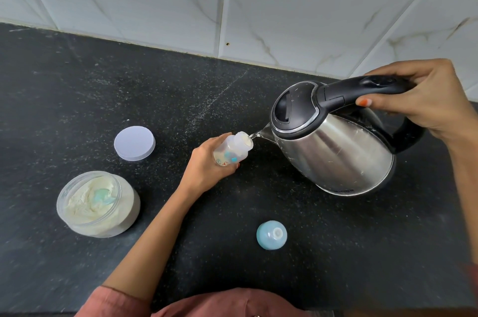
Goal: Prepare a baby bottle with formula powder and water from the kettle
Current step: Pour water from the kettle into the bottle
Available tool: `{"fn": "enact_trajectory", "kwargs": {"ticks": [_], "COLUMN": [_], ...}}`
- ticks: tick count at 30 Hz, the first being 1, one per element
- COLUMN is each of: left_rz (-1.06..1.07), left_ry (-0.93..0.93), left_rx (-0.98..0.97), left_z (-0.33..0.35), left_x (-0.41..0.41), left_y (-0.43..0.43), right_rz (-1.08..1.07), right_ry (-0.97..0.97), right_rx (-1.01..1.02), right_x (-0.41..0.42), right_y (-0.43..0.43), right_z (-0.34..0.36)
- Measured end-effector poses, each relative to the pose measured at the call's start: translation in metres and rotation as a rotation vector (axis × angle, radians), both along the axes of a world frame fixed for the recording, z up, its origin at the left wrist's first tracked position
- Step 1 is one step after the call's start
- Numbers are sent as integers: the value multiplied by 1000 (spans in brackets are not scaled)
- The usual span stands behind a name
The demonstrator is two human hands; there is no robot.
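R hand (426, 99) grips tilted steel kettle (333, 151) w/ black handle — water streams into small clear baby bottle (232, 151), clamped in L hand (207, 164).

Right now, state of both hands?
Left hand: closed, holding the baby bottle.
Right hand: closed, holding the kettle by its handle, tilted toward the bottle.

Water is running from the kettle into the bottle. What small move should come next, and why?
Probably tip the kettle back slightly with the right hand to thin the stream. The bottle in the left hand is small and held tilted, its narrow mouth right at the spout, so it could overfill or spill quickly.
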State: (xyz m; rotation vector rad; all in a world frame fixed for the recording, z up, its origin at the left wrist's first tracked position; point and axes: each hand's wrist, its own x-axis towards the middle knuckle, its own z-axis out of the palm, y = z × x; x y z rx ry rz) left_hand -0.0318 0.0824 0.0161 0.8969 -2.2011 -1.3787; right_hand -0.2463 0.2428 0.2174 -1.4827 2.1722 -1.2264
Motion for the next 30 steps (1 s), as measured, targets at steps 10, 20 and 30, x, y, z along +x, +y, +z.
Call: {"fn": "enact_trajectory", "kwargs": {"ticks": [10,20,30], "left_rz": [-3,7,10], "left_ry": [-3,-7,1], "left_rx": [-1,-8,-1], "left_z": [-1,-2,-3], "left_x": [0,0,-1], "left_y": [0,0,1], "right_rz": [35,8,-8], "right_ry": [-29,-4,13], "right_rx": [-4,-9,0], "right_x": [3,-1,-4], "right_y": [-1,-4,-3], "right_z": [3,0,1]}}
